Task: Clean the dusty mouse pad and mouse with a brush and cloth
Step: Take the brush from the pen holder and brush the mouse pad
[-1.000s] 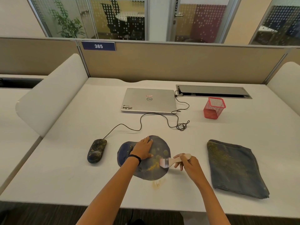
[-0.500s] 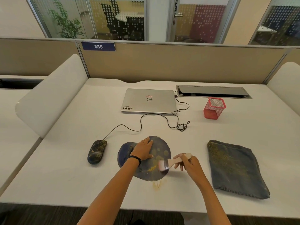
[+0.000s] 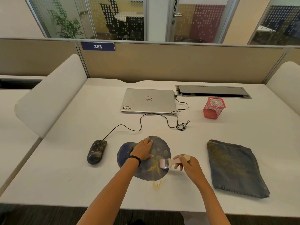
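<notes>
A dark blue mouse pad (image 3: pixel 159 147) with yellowish dust lies near the table's front edge. My left hand (image 3: pixel 143 151) rests flat on its middle, fingers spread. My right hand (image 3: pixel 189 164) grips the pale handle of a small brush (image 3: pixel 168 162), whose bristles touch the pad's right side beside a yellow dust streak. A dusty black wired mouse (image 3: pixel 96 151) sits left of the pad. A folded dark blue cloth (image 3: pixel 235 168), speckled with dust, lies to the right.
A closed silver laptop (image 3: pixel 148 100) sits at the back centre, with the mouse cable looping beside it. A red mesh pen cup (image 3: pixel 213 108) stands back right by a cable hatch (image 3: pixel 212 91). Swept dust (image 3: pixel 158 184) lies on the white table (image 3: pixel 65 168) below the pad.
The brush has moved slightly left across the pad's right side. My left hand stays pressed on the pad.
</notes>
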